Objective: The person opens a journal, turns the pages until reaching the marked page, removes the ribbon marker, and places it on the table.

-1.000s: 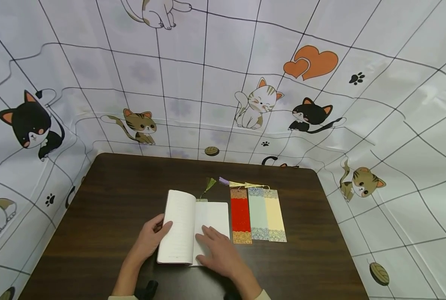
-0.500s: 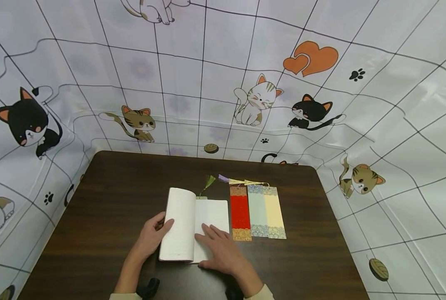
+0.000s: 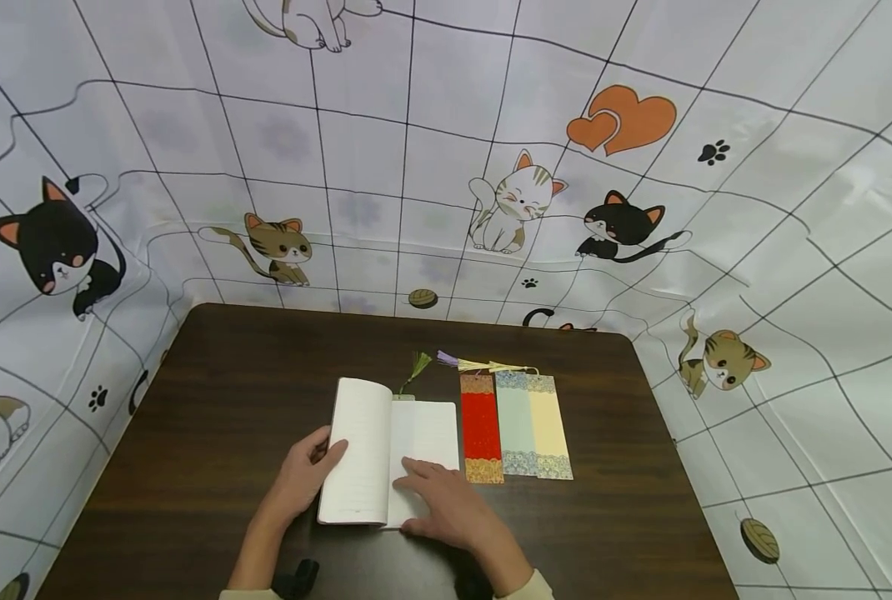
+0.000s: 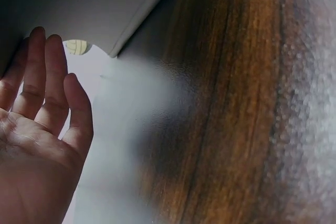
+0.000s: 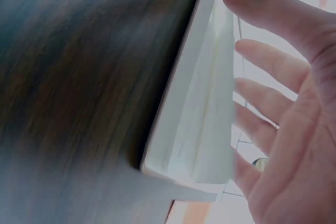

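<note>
An open notebook (image 3: 356, 475) with blank-looking white pages lies on the dark wooden table, its left pages raised and curved. My left hand (image 3: 301, 471) grips the notebook's left edge, thumb on the page side and fingers behind. In the left wrist view the fingers (image 4: 52, 87) reach up to the underside of the cover (image 4: 100, 9). My right hand (image 3: 446, 504) rests with spread, relaxed fingers on the lower right page. The right wrist view shows the page edges (image 5: 205, 103) beside this hand. A pale green bookmark (image 3: 403, 397) with a green tassel sticks out above the notebook's top edge.
Right of the notebook lie a red bookmark (image 3: 481, 427), a pale green one (image 3: 517, 429) and a cream one (image 3: 551, 429), side by side. Their tassels (image 3: 483, 365) point toward the upper left. A cat-patterned sheet (image 3: 378, 167) hangs around the table (image 3: 626, 517).
My right hand has shifted slightly right and nearer on the page, its fingers drawn closer together. The left hand and the bookmarks stay in place.
</note>
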Tool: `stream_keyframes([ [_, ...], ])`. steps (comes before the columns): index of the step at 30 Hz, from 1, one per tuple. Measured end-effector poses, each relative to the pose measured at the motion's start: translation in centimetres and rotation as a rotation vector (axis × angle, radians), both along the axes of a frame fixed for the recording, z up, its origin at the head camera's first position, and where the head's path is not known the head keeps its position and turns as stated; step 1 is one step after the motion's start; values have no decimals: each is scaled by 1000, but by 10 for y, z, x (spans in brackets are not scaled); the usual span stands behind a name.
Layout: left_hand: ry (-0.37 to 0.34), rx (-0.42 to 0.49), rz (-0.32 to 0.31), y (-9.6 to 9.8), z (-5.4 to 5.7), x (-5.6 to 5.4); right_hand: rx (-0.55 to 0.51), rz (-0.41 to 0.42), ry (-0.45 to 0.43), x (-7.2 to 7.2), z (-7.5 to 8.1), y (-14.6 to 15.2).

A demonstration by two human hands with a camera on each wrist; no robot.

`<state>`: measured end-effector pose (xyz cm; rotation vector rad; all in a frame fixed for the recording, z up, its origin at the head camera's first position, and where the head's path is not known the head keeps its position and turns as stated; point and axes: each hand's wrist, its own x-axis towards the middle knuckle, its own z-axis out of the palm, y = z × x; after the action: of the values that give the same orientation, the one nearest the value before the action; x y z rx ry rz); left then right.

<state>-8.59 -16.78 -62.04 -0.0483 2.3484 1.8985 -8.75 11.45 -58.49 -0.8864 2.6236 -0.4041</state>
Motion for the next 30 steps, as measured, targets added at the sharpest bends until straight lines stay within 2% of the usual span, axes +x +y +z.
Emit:
stream_keyframes([
  [7, -36, -5, 21, 1, 2, 3, -19, 33, 83, 3, 6, 7],
  [15, -29, -11, 11, 0, -1, 1, 4, 80, 242, 6, -3, 8],
  [21, -37, -4, 7, 1, -1, -1, -12, 71, 289, 9, -10, 7],
  [25, -27, 38, -6, 2, -1, -2, -30, 41, 337, 10, -8, 7],
  [30, 63, 104, 3, 1, -3, -5, -97, -90, 389, 5, 0, 14],
])
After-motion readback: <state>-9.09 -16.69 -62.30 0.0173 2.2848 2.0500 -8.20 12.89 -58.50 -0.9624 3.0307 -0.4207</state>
